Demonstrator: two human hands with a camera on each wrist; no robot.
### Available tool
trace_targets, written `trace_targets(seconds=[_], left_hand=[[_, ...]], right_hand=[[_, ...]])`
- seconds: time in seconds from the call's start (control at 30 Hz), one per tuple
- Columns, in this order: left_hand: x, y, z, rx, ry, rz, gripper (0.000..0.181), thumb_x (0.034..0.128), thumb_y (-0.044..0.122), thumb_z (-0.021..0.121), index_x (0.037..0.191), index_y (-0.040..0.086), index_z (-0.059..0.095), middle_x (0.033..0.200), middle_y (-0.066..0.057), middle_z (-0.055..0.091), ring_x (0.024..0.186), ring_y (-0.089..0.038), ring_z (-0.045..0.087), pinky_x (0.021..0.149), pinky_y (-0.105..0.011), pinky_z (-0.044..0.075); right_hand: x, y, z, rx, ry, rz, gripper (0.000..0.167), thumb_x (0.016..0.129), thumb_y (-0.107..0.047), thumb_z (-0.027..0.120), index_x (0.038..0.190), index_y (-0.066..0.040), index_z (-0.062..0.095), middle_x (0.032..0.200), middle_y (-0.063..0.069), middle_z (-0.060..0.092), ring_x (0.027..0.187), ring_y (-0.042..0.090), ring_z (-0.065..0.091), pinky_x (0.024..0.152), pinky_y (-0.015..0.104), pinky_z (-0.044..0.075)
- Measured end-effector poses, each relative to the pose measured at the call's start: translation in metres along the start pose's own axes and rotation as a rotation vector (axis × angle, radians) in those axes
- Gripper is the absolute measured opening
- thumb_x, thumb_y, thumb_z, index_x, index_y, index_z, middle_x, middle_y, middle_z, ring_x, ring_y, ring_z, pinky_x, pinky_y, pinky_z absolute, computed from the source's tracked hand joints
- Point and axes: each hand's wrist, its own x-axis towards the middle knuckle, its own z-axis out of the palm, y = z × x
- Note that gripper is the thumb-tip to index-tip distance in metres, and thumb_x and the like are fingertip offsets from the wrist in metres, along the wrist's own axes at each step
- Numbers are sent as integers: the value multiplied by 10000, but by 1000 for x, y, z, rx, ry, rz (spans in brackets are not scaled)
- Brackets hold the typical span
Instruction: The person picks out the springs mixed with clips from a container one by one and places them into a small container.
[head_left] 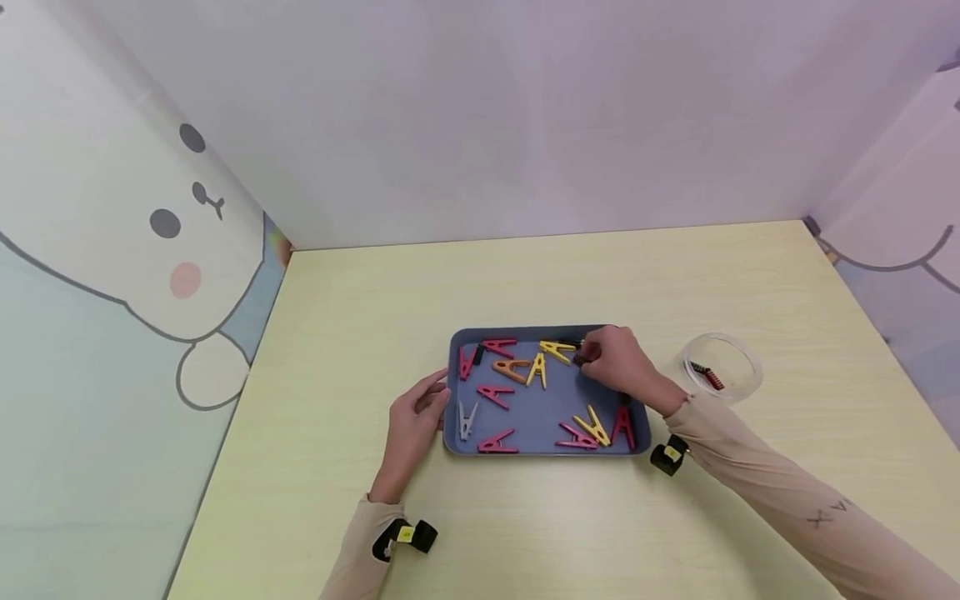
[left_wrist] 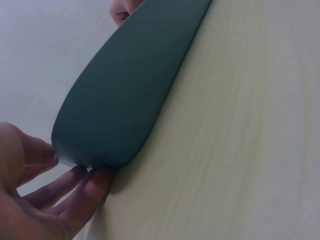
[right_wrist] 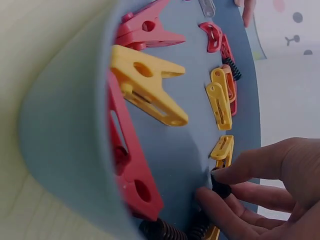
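Observation:
My right hand [head_left: 618, 362] reaches into the back right of a blue-grey tray [head_left: 547, 451]. Its thumb and finger pinch a small black spring [right_wrist: 220, 186], partly hidden by the fingertips. Close by lie a yellow clip [head_left: 557, 350] and another yellow clip [head_left: 537, 371]. My left hand [head_left: 411, 421] is beside the tray's left end. In the left wrist view, that hand's fingertips [left_wrist: 100, 181] touch the tray's outer wall. Several red clips [head_left: 495, 395], an orange clip [head_left: 512, 369] and a pale grey clip [head_left: 467, 421] lie spread in the tray.
A clear round container [head_left: 738, 383] stands right of the tray, with black and red springs [head_left: 714, 380] inside. More black springs [right_wrist: 167, 231] lie at the tray's right end. The pale wooden table [head_left: 360, 317] meets a white wall behind.

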Motion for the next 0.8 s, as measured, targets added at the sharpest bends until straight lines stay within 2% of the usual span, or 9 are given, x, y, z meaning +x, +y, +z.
trace_targets(seconds=[0.13, 0.47, 0.57, 0.8], left_hand=[[-5, 15, 0, 15, -5, -8, 356, 934, 69, 591, 1285, 11, 576, 1141, -241, 600, 979, -364, 619, 651, -419, 575], [-7, 20, 0, 23, -10, -18, 352, 935, 68, 588, 1282, 11, 578, 1138, -249, 598, 979, -374, 617, 663, -454, 568], [-5, 16, 0, 20, -3, -22, 348, 934, 74, 593, 1278, 25, 586, 1131, -236, 604, 969, -365, 620, 656, -434, 573], [3, -11, 1, 25, 32, 5, 329, 926, 140, 622, 1254, 120, 626, 1090, -142, 634, 913, -267, 643, 599, -312, 574]], right_hand=[[-1, 3, 0, 38, 4, -4, 62, 704, 15, 720, 747, -26, 703, 702, 39, 656, 587, 130, 567, 531, 298, 486], [-2, 4, -2, 81, 14, 0, 45, 727, -12, 734, 768, -9, 715, 718, 36, 661, 591, 128, 557, 528, 290, 475], [-3, 3, -3, 101, 9, 12, 50, 735, -16, 731, 782, -10, 718, 731, 34, 668, 598, 124, 567, 538, 290, 485], [-7, 2, -8, 161, -22, 48, 49, 754, -19, 729, 801, -20, 715, 718, 25, 658, 575, 129, 569, 529, 297, 491]])
